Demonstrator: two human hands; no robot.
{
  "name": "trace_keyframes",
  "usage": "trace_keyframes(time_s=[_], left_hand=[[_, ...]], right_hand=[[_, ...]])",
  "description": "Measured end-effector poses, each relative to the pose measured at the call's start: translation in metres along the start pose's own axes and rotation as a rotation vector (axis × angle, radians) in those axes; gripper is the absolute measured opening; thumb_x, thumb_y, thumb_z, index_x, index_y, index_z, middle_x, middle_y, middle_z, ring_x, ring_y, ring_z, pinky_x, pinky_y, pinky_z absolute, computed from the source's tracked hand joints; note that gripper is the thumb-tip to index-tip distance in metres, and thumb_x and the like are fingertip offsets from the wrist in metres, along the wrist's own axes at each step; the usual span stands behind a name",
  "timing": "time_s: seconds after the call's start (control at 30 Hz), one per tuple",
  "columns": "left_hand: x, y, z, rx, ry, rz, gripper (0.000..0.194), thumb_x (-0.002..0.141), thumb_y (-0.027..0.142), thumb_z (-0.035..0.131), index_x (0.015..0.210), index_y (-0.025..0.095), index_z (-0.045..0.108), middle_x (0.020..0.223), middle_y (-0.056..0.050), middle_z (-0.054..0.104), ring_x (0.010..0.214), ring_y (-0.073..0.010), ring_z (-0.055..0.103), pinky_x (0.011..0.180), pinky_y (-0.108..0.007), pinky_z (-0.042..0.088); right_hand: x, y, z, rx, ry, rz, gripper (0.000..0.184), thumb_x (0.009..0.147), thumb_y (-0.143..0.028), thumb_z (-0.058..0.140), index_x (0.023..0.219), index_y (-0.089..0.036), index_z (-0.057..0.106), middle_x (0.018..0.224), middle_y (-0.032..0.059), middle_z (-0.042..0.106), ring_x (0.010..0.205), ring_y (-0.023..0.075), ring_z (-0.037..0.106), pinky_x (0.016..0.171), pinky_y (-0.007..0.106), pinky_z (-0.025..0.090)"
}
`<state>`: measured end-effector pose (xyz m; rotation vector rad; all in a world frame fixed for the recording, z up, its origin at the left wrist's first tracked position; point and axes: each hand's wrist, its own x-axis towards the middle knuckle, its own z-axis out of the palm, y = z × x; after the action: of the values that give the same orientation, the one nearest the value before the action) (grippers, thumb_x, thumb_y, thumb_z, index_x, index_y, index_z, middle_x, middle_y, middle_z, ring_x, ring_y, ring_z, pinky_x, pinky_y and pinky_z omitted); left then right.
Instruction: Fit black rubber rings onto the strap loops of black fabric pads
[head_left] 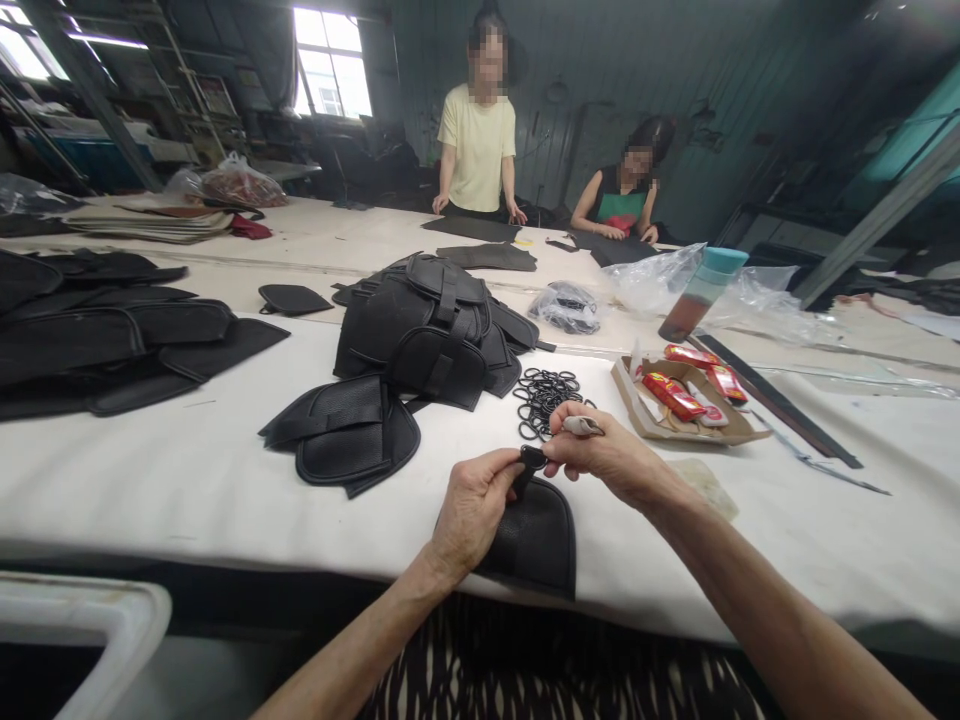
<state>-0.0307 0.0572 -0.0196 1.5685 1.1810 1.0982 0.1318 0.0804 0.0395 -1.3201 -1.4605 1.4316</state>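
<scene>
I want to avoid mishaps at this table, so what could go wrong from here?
The black piece under the hands lies close to the table's front edge, so a tug might pull it off.
The black rings lie loose just beyond the right hand; a brush of the knuckles could scatter them.
The pile of black pieces behind looks loosely heaped and might slide.
</scene>
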Motion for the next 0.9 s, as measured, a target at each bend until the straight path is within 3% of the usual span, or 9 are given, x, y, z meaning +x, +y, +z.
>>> trace_keyframes(time_s=[0.3,0.5,0.6,0.67,0.8,0.9], left_hand=[[-0.002,0.0,0.0,-0.035,-0.001,-0.002,0.023,0.085,0.03,0.047,0.085,0.018,0.067,0.065,0.001,0.06,0.059,-0.0115,0.052,0.06,-0.021,0.042],[-0.004,-0.002,-0.003,-0.135,-0.013,-0.074,0.031,0.081,0.023,0.05,0.111,0.019,0.057,0.07,0.002,0.06,0.06,-0.0116,0.052,0.058,-0.022,0.042],[0.0,-0.008,-0.005,-0.222,-0.051,-0.134,0.026,0.078,0.023,0.052,0.1,0.015,0.063,0.069,-0.001,0.06,0.058,-0.0118,0.052,0.056,-0.023,0.042],[0.005,-0.012,-0.005,-0.273,-0.03,-0.185,0.025,0.075,0.023,0.054,0.096,0.012,0.064,0.064,0.0,0.058,0.05,-0.0107,0.05,0.05,-0.023,0.04],[0.005,-0.01,-0.003,-0.293,0.045,-0.217,0.023,0.073,0.028,0.056,0.09,0.013,0.063,0.056,0.003,0.051,0.042,-0.0088,0.046,0.042,-0.021,0.034],[0.002,-0.002,-0.001,-0.304,0.081,-0.217,0.016,0.073,0.027,0.056,0.081,0.014,0.062,0.053,0.004,0.05,0.042,-0.0083,0.045,0.043,-0.02,0.035]], right_hand=[[0.0,0.003,0.007,0.066,-0.034,0.034,0.022,0.065,-0.023,0.063,0.077,-0.02,0.044,0.052,-0.007,0.058,0.054,0.0126,0.061,0.051,0.022,0.044],[0.004,0.017,0.015,0.018,-0.029,-0.03,0.02,0.069,-0.026,0.058,0.076,-0.021,0.04,0.049,-0.0072,0.056,0.049,0.0128,0.057,0.048,0.023,0.043],[0.009,0.025,0.023,-0.083,0.045,-0.126,0.015,0.071,-0.024,0.053,0.073,-0.022,0.038,0.05,-0.0082,0.05,0.047,0.0112,0.052,0.046,0.021,0.039],[0.011,0.031,0.029,-0.184,0.131,-0.223,0.011,0.072,-0.02,0.051,0.071,-0.022,0.04,0.055,-0.0068,0.05,0.051,0.0104,0.05,0.048,0.021,0.038],[0.002,0.035,0.043,-0.155,0.256,-0.325,0.008,0.078,-0.025,0.049,0.077,-0.022,0.042,0.065,-0.0044,0.05,0.058,0.0119,0.048,0.054,0.022,0.038],[-0.008,0.034,0.048,-0.171,0.243,-0.33,0.007,0.08,-0.028,0.048,0.08,-0.022,0.043,0.069,-0.0035,0.051,0.06,0.0124,0.048,0.056,0.023,0.039]])
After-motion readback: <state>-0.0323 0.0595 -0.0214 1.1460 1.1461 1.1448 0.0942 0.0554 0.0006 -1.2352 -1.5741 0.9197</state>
